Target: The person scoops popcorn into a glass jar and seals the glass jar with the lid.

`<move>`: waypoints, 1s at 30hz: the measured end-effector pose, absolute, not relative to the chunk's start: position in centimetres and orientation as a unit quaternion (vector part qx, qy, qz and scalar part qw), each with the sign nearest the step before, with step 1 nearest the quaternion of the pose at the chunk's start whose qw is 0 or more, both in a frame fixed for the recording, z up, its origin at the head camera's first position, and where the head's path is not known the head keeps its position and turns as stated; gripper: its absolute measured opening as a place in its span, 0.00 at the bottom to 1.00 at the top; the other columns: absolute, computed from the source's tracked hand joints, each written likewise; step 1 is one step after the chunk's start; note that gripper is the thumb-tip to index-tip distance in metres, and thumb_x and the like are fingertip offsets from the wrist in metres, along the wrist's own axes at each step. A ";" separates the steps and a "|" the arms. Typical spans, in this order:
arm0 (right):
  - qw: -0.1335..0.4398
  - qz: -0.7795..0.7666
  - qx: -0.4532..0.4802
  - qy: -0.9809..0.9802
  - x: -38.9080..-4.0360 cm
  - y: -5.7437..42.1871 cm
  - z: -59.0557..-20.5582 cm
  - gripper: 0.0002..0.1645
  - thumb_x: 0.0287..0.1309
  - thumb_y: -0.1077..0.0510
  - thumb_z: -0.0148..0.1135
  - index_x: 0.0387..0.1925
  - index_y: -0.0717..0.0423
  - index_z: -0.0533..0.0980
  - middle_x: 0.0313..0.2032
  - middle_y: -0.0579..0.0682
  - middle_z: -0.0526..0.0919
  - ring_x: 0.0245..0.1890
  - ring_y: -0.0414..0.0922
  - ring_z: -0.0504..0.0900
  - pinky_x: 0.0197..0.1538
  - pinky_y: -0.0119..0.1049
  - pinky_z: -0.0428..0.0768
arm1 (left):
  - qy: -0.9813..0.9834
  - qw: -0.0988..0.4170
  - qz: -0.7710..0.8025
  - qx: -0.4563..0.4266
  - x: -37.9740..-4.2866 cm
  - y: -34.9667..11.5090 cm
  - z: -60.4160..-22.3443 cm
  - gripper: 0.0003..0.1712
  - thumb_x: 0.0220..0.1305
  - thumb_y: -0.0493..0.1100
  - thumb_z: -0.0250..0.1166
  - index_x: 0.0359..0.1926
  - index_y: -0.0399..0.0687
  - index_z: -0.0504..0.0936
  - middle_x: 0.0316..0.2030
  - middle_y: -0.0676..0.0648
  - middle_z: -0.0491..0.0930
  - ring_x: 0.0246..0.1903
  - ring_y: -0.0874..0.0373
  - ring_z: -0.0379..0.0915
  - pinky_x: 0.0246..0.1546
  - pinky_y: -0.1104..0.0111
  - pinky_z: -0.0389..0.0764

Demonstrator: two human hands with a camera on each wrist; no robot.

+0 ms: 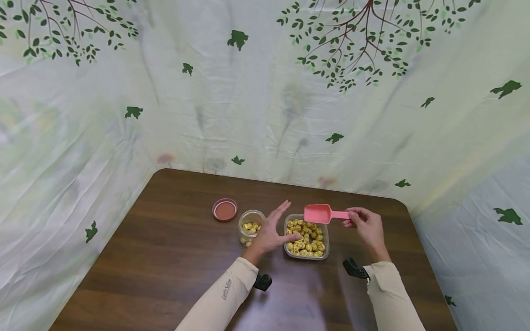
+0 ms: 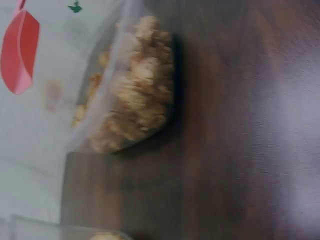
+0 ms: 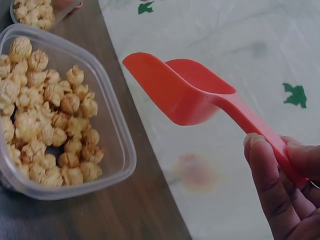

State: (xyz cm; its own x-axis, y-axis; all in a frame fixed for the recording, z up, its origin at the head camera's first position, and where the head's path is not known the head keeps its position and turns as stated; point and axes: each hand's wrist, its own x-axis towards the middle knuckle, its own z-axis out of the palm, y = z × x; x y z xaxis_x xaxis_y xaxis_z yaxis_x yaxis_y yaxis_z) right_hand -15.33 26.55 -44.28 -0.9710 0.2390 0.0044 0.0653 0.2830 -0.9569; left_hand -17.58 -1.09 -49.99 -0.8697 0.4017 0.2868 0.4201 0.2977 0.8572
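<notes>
My right hand (image 1: 367, 230) pinches the handle of a pink scoop (image 1: 318, 214) above the far right part of a clear plastic container (image 1: 327, 250). Caramel popcorn (image 1: 304, 246) fills much of that container, and the scoop looks bare in the right wrist view. Fingers spread, my left hand (image 1: 270, 233) hovers between the container and a clear jar (image 1: 251, 214), holding nothing. Some popcorn lies in the jar too. Blur softens the container (image 2: 107, 95) in the left wrist view, where the left hand does not show.
A reddish-brown round lid (image 1: 225, 210) lies on the brown wooden table (image 1: 174, 239), left of the jar. Behind the table hangs a pale cloth (image 1: 256, 110) printed with leaves and branches. Black wrist straps (image 1: 355, 268) sit at both cuffs.
</notes>
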 end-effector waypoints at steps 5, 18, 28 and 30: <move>0.068 0.575 -0.103 -0.809 -15.0 27.0 -44.8 0.15 0.67 0.66 0.53 0.49 0.76 0.75 0.35 0.64 0.81 0.25 0.38 0.82 0.35 0.29 0.83 | -0.820 -0.010 -0.520 -0.239 -17.3 -0.7 -51.4 0.56 0.49 0.53 0.76 0.74 0.54 0.56 0.73 0.49 0.55 0.70 0.49 0.52 0.67 0.50 0.59; 0.052 0.548 -0.109 -0.828 -14.6 27.4 -46.0 0.14 0.67 0.67 0.53 0.49 0.74 0.76 0.38 0.68 0.81 0.26 0.39 0.83 0.35 0.29 0.83 | -0.836 -0.044 -0.501 -0.219 -16.6 -0.6 -54.4 0.58 0.49 0.58 0.74 0.75 0.51 0.53 0.73 0.45 0.54 0.71 0.48 0.50 0.68 0.51 0.57; 0.080 0.471 -0.067 -0.876 -14.6 26.8 -46.1 0.10 0.65 0.69 0.55 0.43 0.73 0.79 0.30 0.64 0.83 0.24 0.46 0.83 0.29 0.26 0.81 | -0.845 -0.068 -0.485 -0.215 -16.4 -0.5 -55.9 0.61 0.48 0.58 0.75 0.75 0.47 0.52 0.74 0.41 0.50 0.70 0.43 0.50 0.67 0.48 0.56; 0.090 0.448 -0.052 -0.888 -14.6 26.6 -46.0 0.09 0.64 0.69 0.56 0.41 0.72 0.79 0.28 0.62 0.83 0.24 0.47 0.83 0.29 0.29 0.82 | -0.846 -0.072 -0.483 -0.216 -16.4 -0.4 -56.1 0.62 0.47 0.59 0.76 0.75 0.46 0.51 0.74 0.41 0.50 0.70 0.43 0.50 0.67 0.49 0.57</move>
State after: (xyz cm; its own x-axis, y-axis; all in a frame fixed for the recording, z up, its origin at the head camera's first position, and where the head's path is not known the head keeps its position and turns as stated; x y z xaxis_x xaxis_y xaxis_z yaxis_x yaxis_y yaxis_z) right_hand -14.61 26.61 -46.00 -0.9785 0.1725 0.1131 0.0113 0.5924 -0.8056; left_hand -16.45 -0.43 -56.07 -0.8965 0.4344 0.0868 0.2956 0.4408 0.8475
